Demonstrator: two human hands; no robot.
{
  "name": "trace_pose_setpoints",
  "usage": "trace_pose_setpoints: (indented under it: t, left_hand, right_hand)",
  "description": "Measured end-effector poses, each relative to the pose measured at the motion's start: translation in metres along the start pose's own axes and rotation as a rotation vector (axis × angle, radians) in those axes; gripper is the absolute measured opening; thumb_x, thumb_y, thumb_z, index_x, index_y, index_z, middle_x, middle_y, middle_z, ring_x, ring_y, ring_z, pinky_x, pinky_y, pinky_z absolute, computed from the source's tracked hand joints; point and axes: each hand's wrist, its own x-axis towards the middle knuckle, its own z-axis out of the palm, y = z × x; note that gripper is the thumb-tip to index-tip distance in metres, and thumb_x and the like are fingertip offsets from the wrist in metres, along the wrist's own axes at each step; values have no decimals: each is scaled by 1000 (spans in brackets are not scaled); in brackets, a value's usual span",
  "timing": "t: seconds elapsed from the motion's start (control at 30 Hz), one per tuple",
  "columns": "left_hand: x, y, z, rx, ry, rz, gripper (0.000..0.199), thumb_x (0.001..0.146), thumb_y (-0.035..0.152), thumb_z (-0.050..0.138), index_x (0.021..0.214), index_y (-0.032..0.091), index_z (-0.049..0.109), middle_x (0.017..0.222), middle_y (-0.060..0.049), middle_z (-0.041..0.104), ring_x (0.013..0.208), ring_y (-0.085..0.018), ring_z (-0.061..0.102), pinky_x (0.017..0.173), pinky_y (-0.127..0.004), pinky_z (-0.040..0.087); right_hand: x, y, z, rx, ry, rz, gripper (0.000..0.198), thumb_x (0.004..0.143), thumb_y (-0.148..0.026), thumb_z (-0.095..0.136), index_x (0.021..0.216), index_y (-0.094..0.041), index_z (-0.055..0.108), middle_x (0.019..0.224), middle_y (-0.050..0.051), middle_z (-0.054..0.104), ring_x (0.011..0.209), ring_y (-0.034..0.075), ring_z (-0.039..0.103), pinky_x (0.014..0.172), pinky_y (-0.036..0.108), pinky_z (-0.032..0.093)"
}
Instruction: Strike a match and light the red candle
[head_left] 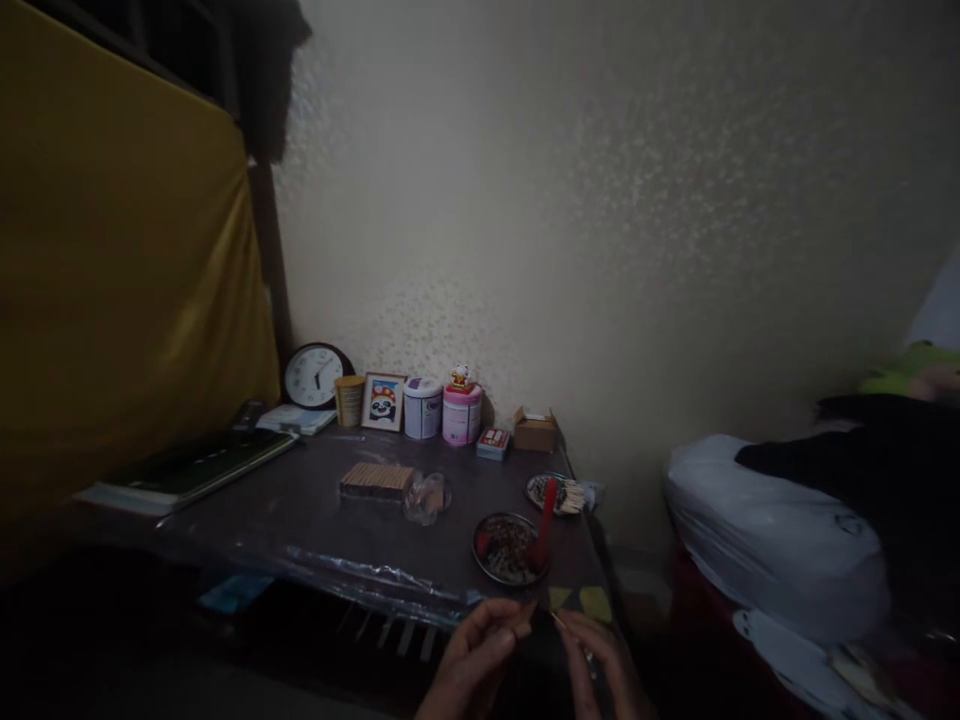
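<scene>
My left hand (472, 660) is at the bottom of the view, just in front of the dark table (300, 500), with its fingers pinched on a small tan stick-like piece (523, 628). My right hand (600, 660) is beside it, fingertips close to the same piece and pinching something thin; what it is cannot be made out in the dim light. Just beyond the hands a round dish (510, 548) of dark bits holds a red tool (543, 520). A second dish (559, 492) behind it carries pale sticks.
A flat row of tan sticks (376, 480) and a clear plastic bag (427, 497) lie mid-table. Along the wall stand a clock (313, 375), a cup, a panda picture (383, 401), two tins and small boxes. A book (187, 468) lies left. A white bag (772, 535) bulges right.
</scene>
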Motion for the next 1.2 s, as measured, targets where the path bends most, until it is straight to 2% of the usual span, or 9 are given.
trace_pose_setpoints:
  t: [0.17, 0.37, 0.6, 0.77, 0.97, 1.2]
  left_hand:
    - [-3, 3, 5, -1, 6, 9, 22, 67, 26, 74, 86, 18, 66, 87, -7, 74, 91, -22, 65, 83, -30, 40]
    - [-6, 6, 13, 30, 9, 16, 24, 66, 28, 74, 87, 19, 67, 90, -7, 74, 94, -22, 64, 86, -31, 40]
    - [-2, -2, 5, 30, 16, 51, 29, 62, 28, 77, 88, 19, 66, 88, -7, 74, 88, -22, 65, 83, -32, 41]
    - [-2, -1, 4, 26, 45, 58, 28, 63, 26, 76, 88, 19, 66, 87, -5, 73, 85, -19, 64, 82, -30, 41]
    - [-6, 4, 10, 49, 88, 40, 24, 65, 26, 75, 86, 19, 66, 90, -5, 73, 89, -19, 63, 84, -30, 40]
    - [-5, 2, 8, 48, 53, 67, 23, 66, 24, 74, 86, 18, 67, 86, -6, 74, 85, -18, 64, 83, -29, 41]
  right_hand:
    - [1, -12, 3, -18, 8, -27, 14, 85, -27, 55, 86, -23, 68, 83, 4, 71, 79, 16, 66, 74, 24, 50]
    - [-3, -11, 4, -83, -10, -54, 14, 85, -25, 54, 88, -24, 67, 84, 3, 71, 78, 15, 67, 74, 24, 51]
    - [-6, -8, 7, -81, -30, -99, 13, 85, -23, 55, 89, -23, 68, 84, 4, 72, 79, 16, 67, 73, 24, 52]
    - [-2, -10, 2, -116, -40, -124, 15, 86, -21, 53, 91, -23, 67, 85, 4, 72, 80, 15, 68, 73, 23, 52]
    - [6, -16, -5, -181, -155, -217, 16, 82, -12, 55, 94, -21, 63, 85, 5, 72, 79, 15, 69, 71, 22, 55]
    - [12, -27, -4, -196, -86, -244, 14, 84, -15, 53, 90, -20, 64, 80, 4, 72, 75, 14, 69, 68, 21, 56]
